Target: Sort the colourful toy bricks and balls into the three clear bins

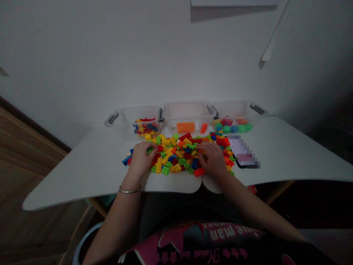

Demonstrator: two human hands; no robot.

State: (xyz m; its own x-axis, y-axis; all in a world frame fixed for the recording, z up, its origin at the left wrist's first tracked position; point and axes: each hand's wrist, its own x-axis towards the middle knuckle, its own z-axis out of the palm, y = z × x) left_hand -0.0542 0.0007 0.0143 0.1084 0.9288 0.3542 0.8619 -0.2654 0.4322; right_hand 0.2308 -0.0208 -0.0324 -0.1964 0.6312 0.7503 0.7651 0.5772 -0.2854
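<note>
The left hand (142, 156) lies flat on the left edge of the block pile (179, 154), fingers spread; its grip holds nothing I can make out. The right hand (213, 158) rests curled on the pile's right part, and whether its grip closes on a block I cannot tell. The pile sits mid-bench, near the front edge of the bench (82, 173). A sweep could push the red block (199, 172) off that edge. Three clear bins (187, 117) stand far behind.
</note>
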